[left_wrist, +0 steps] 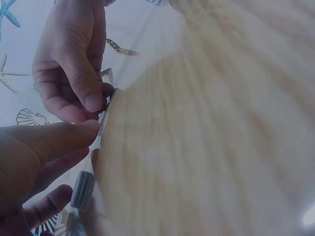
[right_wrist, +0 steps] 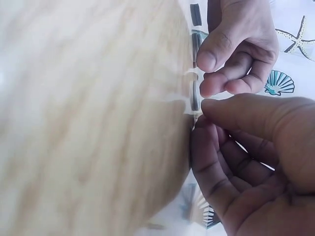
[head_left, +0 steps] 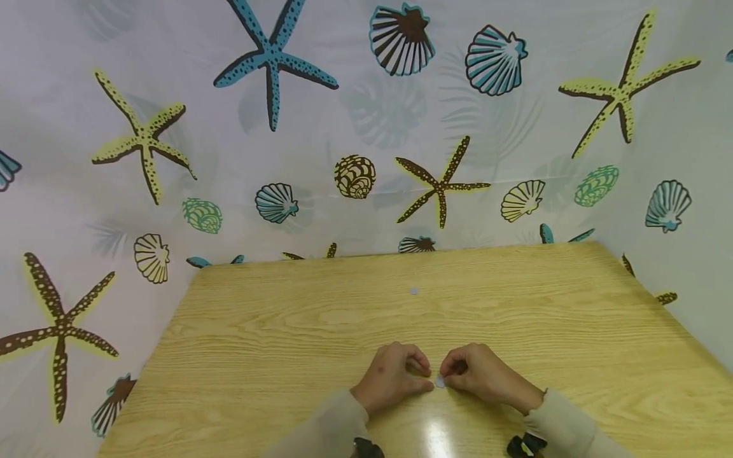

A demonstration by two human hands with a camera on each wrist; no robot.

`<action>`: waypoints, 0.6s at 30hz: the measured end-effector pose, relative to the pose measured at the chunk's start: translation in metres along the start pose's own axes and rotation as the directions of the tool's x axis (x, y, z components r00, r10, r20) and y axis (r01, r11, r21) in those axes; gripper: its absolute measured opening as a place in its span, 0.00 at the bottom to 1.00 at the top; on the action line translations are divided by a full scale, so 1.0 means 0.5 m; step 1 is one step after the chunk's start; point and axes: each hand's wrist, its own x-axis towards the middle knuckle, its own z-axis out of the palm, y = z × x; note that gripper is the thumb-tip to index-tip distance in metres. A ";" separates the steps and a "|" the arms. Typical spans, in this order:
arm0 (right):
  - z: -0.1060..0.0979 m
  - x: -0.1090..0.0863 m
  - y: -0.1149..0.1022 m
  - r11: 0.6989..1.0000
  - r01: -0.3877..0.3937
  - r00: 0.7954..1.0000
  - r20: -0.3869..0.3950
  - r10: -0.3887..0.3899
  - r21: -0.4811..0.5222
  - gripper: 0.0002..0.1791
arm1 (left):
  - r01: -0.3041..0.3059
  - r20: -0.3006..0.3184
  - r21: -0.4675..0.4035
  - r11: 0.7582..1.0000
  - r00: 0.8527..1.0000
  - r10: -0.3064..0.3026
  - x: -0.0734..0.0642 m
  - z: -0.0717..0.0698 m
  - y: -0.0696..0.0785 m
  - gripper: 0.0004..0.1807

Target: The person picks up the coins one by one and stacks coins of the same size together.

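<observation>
A small pale round disc, coin-like, shows between the two hands low in the head view. My right hand pinches at its right side, thumb and index fingertips close together. Just left of it, my left hand rests with thumb and fingers spread apart and nothing between them. The left thumb tip points at the disc. A second pale disc lies farther back. In the left wrist view, a short grey stack with a ridged edge appears beyond the left fingers. The pinched disc is largely hidden by fingertips in the wrist views.
A wood-grain table extends around both hands. Behind it and at both sides hangs a white cloth printed with starfish and shells. Thin grey pieces appear edge-on past the left hand in the right wrist view.
</observation>
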 end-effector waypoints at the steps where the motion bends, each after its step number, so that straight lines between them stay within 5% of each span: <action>1: 0.000 -0.001 0.000 1.000 -0.004 1.000 0.001 0.004 0.004 0.03 | 0.000 0.002 0.001 1.000 1.000 0.000 0.001 0.001 0.001 0.13; 18: 0.007 -0.001 0.005 1.000 -0.001 1.000 -0.018 0.002 0.015 0.05 | -0.014 0.001 -0.018 1.000 1.000 0.014 0.011 0.017 0.005 0.10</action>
